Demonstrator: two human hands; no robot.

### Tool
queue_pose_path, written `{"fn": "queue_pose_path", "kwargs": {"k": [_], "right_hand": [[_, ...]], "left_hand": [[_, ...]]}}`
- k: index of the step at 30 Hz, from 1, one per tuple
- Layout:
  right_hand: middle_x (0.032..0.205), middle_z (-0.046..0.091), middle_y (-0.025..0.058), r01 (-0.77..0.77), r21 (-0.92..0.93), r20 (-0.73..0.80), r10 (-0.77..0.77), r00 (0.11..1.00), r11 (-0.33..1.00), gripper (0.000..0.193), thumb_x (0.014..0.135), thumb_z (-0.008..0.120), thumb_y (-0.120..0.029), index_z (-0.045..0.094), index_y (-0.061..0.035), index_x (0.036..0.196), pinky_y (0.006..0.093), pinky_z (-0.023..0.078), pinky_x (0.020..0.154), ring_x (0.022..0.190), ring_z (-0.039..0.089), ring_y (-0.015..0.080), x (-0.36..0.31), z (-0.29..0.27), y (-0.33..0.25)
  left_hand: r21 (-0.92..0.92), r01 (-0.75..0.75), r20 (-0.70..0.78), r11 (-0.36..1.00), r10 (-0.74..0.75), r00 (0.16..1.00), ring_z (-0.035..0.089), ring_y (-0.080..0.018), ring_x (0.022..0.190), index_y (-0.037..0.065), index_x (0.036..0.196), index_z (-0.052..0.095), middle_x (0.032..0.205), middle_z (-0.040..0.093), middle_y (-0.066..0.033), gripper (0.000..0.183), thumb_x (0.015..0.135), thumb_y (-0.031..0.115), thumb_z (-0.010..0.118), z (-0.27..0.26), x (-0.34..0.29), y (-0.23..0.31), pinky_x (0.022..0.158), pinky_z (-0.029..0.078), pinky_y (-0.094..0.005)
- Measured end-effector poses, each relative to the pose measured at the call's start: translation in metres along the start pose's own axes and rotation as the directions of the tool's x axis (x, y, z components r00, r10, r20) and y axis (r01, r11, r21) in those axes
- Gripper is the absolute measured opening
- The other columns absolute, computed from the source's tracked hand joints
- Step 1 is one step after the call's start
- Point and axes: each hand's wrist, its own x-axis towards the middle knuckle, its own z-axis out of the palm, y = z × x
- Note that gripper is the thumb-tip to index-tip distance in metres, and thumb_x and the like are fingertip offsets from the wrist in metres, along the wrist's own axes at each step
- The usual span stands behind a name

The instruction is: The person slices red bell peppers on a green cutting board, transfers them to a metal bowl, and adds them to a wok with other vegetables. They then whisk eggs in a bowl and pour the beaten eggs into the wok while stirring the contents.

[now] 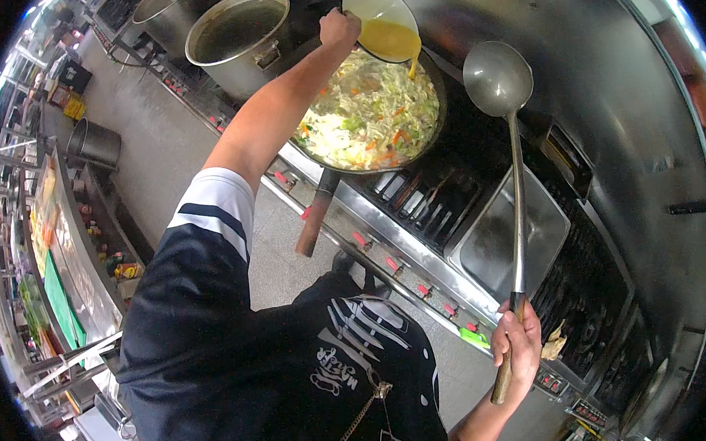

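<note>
My left hand [339,30] grips the rim of a white bowl [378,4] tilted over a large wok [443,103]. Yellow liquid [390,39], perhaps beaten egg, runs from the bowl's lower right edge into the wok. Chopped cabbage with bits of carrot [369,118] fills the wok, whose wooden handle [311,225] points toward me. In my right hand [519,341], fingers closed, is the wooden-ended handle of a long metal ladle [498,78]. The ladle's bowl is held up to the right of the wok, with nothing visible in it.
Two tall metal pots [237,33] stand left of the wok. A steel rectangular pan [518,225] sits on the range to the right, near black grates [590,322]. Red knobs [393,264] line the stove's front rail. A metal bucket [94,144] and a counter with a green board [60,301] are at left.
</note>
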Motion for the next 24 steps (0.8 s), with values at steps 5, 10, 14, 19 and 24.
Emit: {"fn": "queue_pose_path", "kwargs": {"k": [5, 10, 14, 19, 24], "right_hand": [[0.055, 0.044, -0.0041, -0.009, -0.021, 0.000, 0.009, 1.000, 1.000, 0.015, 0.105, 0.062, -0.016, 0.059, -0.0017, 0.108, 0.0224, 0.029, 0.034, 0.035, 0.036, 0.0057, 0.008, 0.005, 0.001], [0.055, 0.044, -0.0043, -0.015, -0.084, 0.040, 0.018, 0.999, 0.996, 0.015, 0.105, 0.061, -0.017, 0.059, -0.0022, 0.107, 0.0226, 0.029, 0.036, 0.036, 0.036, 0.0054, 0.019, 0.006, -0.001], [0.056, 0.044, -0.0043, -0.033, -0.104, 0.077, 0.041, 0.996, 0.994, 0.017, 0.106, 0.061, -0.019, 0.059, -0.0024, 0.107, 0.0227, 0.028, 0.036, 0.037, 0.037, 0.0054, 0.029, 0.003, -0.004], [0.056, 0.044, -0.0047, -0.026, -0.155, 0.118, 0.045, 0.992, 0.988, 0.019, 0.106, 0.062, -0.022, 0.058, -0.0029, 0.109, 0.0228, 0.027, 0.036, 0.035, 0.036, 0.0057, 0.040, 0.005, -0.008], [0.057, 0.043, -0.0056, -0.032, -0.222, 0.106, 0.057, 0.993, 0.974, 0.023, 0.104, 0.065, -0.026, 0.060, -0.0050, 0.110, 0.0220, 0.028, 0.037, 0.038, 0.036, 0.0051, 0.055, 0.019, -0.008]], "left_hand": [[-0.097, 0.071, -0.013, 0.993, -0.073, 0.997, 0.077, -0.0393, 0.094, -0.002, 0.128, 0.066, 0.118, 0.073, -0.0252, 0.042, 0.101, 0.028, 0.058, -0.026, 0.030, -0.026, 0.062, 0.069, -0.0437], [-0.304, 0.234, 0.049, 0.924, -0.230, 0.972, 0.077, -0.0402, 0.095, -0.001, 0.129, 0.063, 0.121, 0.072, -0.0221, 0.038, 0.100, 0.024, 0.062, -0.072, 0.036, -0.052, 0.067, 0.070, -0.0494], [-0.336, 0.210, 0.141, 0.918, -0.172, 0.975, 0.077, -0.0395, 0.094, -0.001, 0.131, 0.062, 0.121, 0.070, -0.0227, 0.038, 0.103, 0.026, 0.058, -0.122, 0.021, -0.066, 0.070, 0.070, -0.0524], [-0.341, 0.210, 0.045, 0.916, -0.207, 0.977, 0.077, -0.0392, 0.094, 0.000, 0.131, 0.061, 0.120, 0.070, -0.0239, 0.042, 0.104, 0.031, 0.055, -0.161, -0.009, -0.062, 0.072, 0.070, -0.0528], [-0.121, 0.120, -0.064, 0.985, -0.128, 0.990, 0.077, -0.0394, 0.093, 0.000, 0.128, 0.064, 0.118, 0.072, -0.0241, 0.039, 0.103, 0.030, 0.057, -0.186, -0.025, -0.052, 0.063, 0.069, -0.0494]]}}
